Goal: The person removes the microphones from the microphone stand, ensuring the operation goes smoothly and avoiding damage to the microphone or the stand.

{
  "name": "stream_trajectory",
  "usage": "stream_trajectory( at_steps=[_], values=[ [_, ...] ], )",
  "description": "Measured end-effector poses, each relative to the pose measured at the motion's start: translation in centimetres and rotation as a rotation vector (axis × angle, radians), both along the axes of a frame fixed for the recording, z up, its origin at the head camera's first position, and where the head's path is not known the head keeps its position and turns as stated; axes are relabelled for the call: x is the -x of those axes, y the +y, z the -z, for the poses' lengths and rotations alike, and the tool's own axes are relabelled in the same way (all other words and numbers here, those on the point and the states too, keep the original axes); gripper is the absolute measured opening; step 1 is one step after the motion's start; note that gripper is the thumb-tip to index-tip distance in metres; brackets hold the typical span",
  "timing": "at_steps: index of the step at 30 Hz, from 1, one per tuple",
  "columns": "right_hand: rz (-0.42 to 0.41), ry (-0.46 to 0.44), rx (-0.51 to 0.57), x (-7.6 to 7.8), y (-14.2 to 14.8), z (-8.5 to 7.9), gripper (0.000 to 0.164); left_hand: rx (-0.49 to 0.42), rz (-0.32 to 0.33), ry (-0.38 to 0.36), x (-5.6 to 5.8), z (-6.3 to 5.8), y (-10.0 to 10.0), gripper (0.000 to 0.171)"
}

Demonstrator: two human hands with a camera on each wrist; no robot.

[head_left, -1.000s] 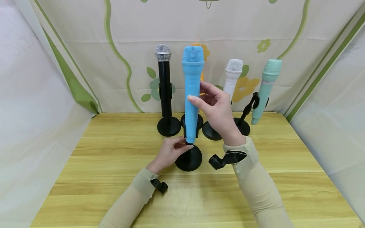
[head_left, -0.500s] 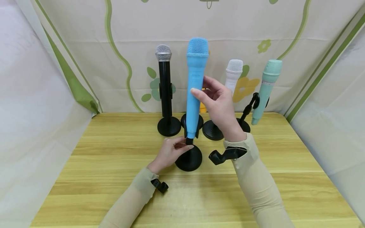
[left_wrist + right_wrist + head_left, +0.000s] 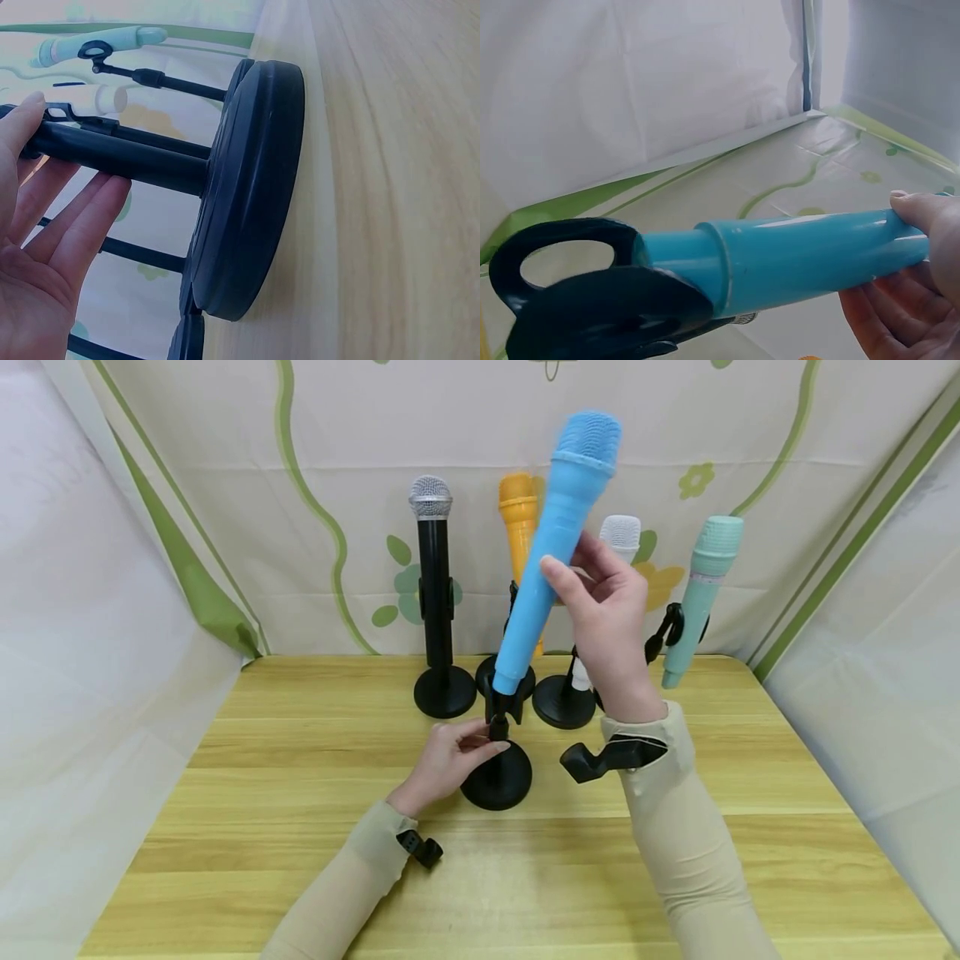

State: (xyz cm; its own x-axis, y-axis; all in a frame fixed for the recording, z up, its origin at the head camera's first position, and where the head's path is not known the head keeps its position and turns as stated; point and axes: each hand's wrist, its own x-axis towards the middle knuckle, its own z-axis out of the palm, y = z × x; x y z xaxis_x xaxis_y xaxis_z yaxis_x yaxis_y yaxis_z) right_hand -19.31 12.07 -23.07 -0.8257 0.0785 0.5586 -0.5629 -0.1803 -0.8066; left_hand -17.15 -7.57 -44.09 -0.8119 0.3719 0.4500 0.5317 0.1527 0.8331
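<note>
In the head view a blue microphone (image 3: 550, 539) leans to the right, its lower end right at the clip (image 3: 504, 703) of the nearest black stand. My right hand (image 3: 613, 618) grips its handle between thumb and fingers. The right wrist view shows the blue handle (image 3: 810, 259) with its tail behind or between the arms of the black clip (image 3: 607, 300); contact is hard to judge. Low on the post (image 3: 142, 161) of that stand, my left hand (image 3: 52, 232) pinches with the thumb above and fingers below. The stand's round base (image 3: 497, 777) rests flat on the table.
Behind, several microphones sit on black stands: a black one (image 3: 433, 585) with a silver head, an orange one (image 3: 517, 514), a white one (image 3: 620, 533) partly hidden by my right hand, and a mint green one (image 3: 705, 585). A patterned curtain (image 3: 360, 427) closes off the back.
My right hand has raised the blue microphone up and to the right, out of the stand's clip, and tilted it rightward. The orange microphone has come into view. My left hand has stayed put.
</note>
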Motion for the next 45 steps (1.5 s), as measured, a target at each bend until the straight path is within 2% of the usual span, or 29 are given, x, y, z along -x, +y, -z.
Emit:
stream_trajectory(
  at_steps=[7,13,19,26,39,45],
  values=[
    [0.028,0.073,0.072,0.2,1.3,-0.1,0.035,-0.011,0.000,-0.018,-0.1,-0.1,0.1,0.027],
    [0.048,0.073,0.108,0.1,2.4,-0.4,0.035,-0.018,0.004,-0.030,0.0,0.0,0.1,0.028],
    [0.011,0.047,0.145,0.0,3.4,0.0,0.034,-0.013,0.003,-0.038,-0.1,-0.1,0.1,0.028],
    [0.091,0.028,0.037,-0.1,4.7,1.5,0.039,-0.006,0.005,-0.040,-0.2,-0.1,0.0,0.029],
    [0.098,-0.118,-0.116,-1.2,6.6,4.8,0.043,0.008,-0.009,-0.043,-0.2,-0.2,0.0,0.026],
    [0.126,-0.131,-0.220,-1.7,7.3,6.8,0.041,0.002,-0.002,-0.050,-0.2,-0.2,0.0,0.030]
  ],
)
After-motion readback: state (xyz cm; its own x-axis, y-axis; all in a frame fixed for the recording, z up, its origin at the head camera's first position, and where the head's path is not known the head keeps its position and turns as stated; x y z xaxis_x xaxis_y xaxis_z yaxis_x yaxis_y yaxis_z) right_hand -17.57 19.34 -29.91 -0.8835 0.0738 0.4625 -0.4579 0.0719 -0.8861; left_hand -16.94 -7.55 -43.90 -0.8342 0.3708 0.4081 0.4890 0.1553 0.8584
